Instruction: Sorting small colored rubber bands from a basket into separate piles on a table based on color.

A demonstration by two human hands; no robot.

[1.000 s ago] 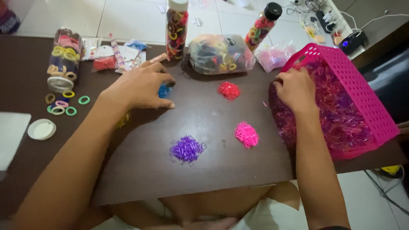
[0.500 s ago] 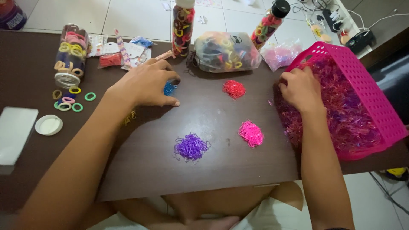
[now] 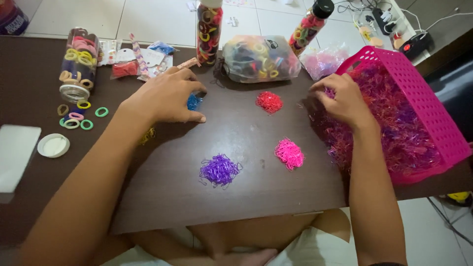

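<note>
pink basket (image 3: 427, 101): mixed bands | right hand (image 3: 343, 101) inside | bag (image 3: 259, 58): hair ties

Dark matt wood-look tabletop (image 3: 256, 192), faint sheen; at right, a perforated glossy pink plastic basket (image 3: 423, 93); upper middle, a crinkly clear plastic bag (image 3: 258, 56); shiny rubbery purple bands (image 3: 219, 171)

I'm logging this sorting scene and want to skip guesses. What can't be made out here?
Head view only:
- Blue bands: mostly covered by the left hand.
- Yellow bands: half hidden under the left forearm.
- Right hand fingertips: sunk into the basket, so any grip is unclear.
</note>
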